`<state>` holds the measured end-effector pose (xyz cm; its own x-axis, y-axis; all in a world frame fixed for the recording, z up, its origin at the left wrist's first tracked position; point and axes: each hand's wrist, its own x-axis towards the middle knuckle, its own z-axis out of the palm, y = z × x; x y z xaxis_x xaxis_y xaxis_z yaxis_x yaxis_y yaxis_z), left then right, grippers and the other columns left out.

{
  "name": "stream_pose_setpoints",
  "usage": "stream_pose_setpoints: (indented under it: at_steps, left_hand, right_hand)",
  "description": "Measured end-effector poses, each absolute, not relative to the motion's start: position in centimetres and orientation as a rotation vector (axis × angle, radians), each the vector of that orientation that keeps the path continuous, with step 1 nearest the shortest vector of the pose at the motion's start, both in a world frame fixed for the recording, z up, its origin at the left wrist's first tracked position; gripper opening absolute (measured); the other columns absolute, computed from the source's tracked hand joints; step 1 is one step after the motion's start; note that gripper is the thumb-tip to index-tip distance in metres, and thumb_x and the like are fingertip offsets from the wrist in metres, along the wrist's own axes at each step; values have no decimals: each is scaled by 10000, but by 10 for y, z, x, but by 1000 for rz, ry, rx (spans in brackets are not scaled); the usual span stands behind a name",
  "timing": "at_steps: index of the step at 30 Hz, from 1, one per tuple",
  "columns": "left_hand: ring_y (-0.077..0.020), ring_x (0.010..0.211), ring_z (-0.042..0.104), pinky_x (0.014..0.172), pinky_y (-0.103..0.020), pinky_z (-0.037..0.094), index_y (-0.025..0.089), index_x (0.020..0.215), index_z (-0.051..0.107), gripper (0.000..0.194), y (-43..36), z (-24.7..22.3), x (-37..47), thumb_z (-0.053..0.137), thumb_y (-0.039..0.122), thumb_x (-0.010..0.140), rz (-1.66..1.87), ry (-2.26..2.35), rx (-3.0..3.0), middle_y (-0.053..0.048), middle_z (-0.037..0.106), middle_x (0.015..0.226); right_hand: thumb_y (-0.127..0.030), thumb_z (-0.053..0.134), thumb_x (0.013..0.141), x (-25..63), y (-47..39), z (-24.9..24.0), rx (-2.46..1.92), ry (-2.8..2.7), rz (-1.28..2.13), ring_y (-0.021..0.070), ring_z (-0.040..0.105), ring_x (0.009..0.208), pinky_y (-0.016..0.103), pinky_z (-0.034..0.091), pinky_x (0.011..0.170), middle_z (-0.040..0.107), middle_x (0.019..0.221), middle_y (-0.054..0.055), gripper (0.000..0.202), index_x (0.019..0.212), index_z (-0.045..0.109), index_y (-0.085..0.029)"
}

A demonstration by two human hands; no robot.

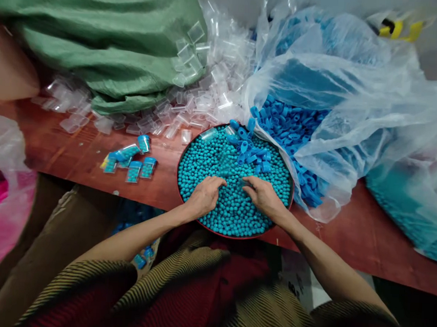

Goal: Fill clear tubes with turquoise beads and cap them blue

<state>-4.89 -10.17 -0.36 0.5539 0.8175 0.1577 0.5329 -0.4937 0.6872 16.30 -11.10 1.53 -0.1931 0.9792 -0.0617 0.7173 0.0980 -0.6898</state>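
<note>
Left hand (204, 197) and right hand (265, 194) curl over turquoise beads (234, 214) in the round tray (236, 237), well short of meeting; I cannot tell whether either pinches anything. I judge this close bead handling, calling for light fingers near the blue caps (244, 147).

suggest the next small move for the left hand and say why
Probably reach the left hand forward for the clear container lying at the tray's far edge: it looks uncapped, the turquoise beads lie all around it, and the capped containers at left hold similar beads. Whether the fingers already pinch something is unclear.
</note>
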Motion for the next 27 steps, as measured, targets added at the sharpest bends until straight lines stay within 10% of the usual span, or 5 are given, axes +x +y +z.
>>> stream_pose_setpoints:
  at_steps: [5, 13, 27]
  left_hand:
    - [-208, 924, 504, 857, -380, 452, 172, 1067, 554, 415, -108, 4, -55, 392, -7, 729, 431, 1013, 2325, -68, 592, 989]
    - [-222, 1085, 504, 947, -402, 428, 197, 1167, 506, 398, -105, 3, -50, 587, 133, 783, 481, 835, 2305, -74, 555, 1163]
    - [-207, 1012, 512, 916, -389, 443, 149, 1060, 573, 390, -104, 5, -87, 369, -11, 768, 607, 1169, 2343, -85, 581, 1040]
  right_hand:
    - [-196, 527, 796, 157, -100, 14, -1763, -1636, 1679, 106, 488, 336, 207, 412, 351, 518, 419, -69, 106, 845, 621, -186]
    - [-192, 594, 786, 157, -93, 20, -1551, -1000, 2157, 104, 594, 459, 203, 523, 414, 597, 526, -25, 46, 801, 582, -150]
    - [-190, 493, 841, 140, -124, 15, -1669, -1715, 1535, 77, 493, 370, 184, 404, 387, 534, 493, -65, 116, 863, 606, -200]
